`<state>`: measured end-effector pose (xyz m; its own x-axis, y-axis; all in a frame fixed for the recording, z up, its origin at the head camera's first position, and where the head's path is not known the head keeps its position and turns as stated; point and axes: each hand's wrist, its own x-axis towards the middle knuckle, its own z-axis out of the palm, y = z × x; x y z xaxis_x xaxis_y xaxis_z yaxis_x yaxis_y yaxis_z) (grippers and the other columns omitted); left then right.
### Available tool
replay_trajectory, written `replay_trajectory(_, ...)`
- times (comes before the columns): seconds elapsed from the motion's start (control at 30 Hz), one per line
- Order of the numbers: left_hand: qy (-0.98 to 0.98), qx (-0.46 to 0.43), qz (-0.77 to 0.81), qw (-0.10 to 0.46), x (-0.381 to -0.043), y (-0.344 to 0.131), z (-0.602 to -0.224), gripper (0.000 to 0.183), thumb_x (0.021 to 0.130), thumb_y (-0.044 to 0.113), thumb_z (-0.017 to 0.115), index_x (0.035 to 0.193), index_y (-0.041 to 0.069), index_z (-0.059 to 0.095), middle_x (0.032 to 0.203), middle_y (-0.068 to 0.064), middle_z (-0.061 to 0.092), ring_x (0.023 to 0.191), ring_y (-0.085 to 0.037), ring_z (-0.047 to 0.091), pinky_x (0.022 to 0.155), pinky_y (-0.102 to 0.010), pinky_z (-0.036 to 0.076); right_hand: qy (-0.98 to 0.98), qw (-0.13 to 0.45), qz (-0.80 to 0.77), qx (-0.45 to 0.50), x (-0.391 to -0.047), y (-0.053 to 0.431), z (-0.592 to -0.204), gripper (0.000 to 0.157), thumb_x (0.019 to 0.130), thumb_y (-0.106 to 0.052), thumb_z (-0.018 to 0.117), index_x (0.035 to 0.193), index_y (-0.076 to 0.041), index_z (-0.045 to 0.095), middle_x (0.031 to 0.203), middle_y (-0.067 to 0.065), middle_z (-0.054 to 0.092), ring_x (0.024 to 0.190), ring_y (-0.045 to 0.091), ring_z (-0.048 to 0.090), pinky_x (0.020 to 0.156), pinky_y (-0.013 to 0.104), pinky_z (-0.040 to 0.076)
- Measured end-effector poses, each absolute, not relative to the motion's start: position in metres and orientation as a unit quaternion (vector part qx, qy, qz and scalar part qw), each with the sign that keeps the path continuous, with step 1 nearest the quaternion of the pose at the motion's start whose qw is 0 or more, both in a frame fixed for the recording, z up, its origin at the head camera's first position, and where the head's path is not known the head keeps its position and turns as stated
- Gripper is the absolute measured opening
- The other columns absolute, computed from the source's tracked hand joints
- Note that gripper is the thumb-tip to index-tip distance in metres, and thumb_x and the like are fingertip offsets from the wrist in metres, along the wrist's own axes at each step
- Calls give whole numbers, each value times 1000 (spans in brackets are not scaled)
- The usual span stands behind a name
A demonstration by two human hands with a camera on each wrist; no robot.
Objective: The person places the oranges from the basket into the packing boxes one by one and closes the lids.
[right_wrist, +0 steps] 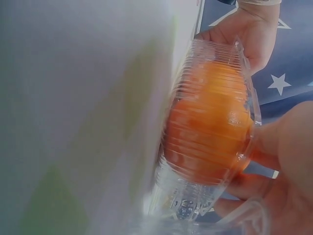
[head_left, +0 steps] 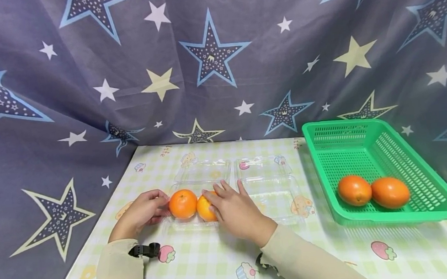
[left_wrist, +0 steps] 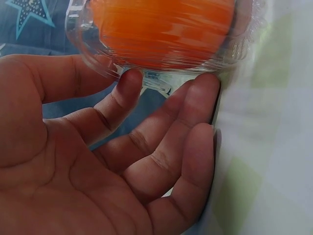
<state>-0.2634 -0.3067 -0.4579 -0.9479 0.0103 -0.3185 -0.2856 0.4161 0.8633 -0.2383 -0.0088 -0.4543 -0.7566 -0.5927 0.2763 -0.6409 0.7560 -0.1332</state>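
Note:
Two oranges sit side by side in the left clear plastic container (head_left: pixel 184 227), which lies with its lid folded back behind it. My left hand (head_left: pixel 146 211) is at the container's left end, its thumb and forefinger pinching the rim beside the left orange (head_left: pixel 183 204). In the left wrist view the other fingers of this hand (left_wrist: pixel 146 147) are bent below the rim, near the tablecloth. My right hand (head_left: pixel 237 209) holds the right orange (head_left: pixel 204 209) from above, partly covering it. Through the ribbed wall, the right wrist view shows this orange (right_wrist: pixel 208 137) low in the container.
A second clear container (head_left: pixel 276 202), lid folded back, stands to the right. Farther right is a green plastic basket (head_left: pixel 398 218) with two oranges (head_left: pixel 355 190) near its front wall. The checked tablecloth (head_left: pixel 205 270) ends at a star-patterned curtain (head_left: pixel 219 103).

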Motion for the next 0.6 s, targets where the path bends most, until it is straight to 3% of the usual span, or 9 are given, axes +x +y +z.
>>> replay_trajectory(0.6,830,-73,538,129,-264,-307,-459,19,106,23,53,108,6,59,98,-5,66,80,-17,66,67,-31,55,-938,86,103,321,-236,-8,-454,53,110,-35,46,160,-19,39,159,15,46,152,35,38,118,73,23)
